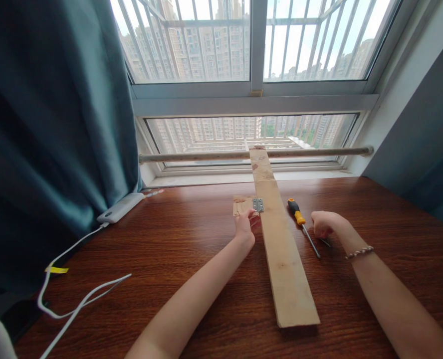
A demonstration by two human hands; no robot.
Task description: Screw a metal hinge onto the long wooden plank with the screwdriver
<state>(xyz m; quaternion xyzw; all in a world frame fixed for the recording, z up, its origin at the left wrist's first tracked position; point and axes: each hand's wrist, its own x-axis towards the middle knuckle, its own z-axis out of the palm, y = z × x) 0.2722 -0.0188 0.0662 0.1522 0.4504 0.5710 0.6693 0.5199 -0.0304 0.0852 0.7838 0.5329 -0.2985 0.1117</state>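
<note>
A long pale wooden board [281,249] lies lengthwise on the table, its far end reaching the window rail. A small metal hinge [258,205] sits at its left edge, bridging to a small wooden block [241,203]. My left hand [245,225] grips that block just below the hinge, thumb by the metal. To the right of the board rests a screwdriver [297,213] with a black and yellow handle. My right hand [327,224] is closed beside it, knuckles up. A thin dark metal shaft [325,243] shows under this hand; its other end is hidden.
A white power strip [122,207] lies by the blue curtain [60,124], with a white cable [90,296] looping over the table's left side. The brown wooden table [191,219] meets the window sill. A metal rail [206,156] crosses before the window.
</note>
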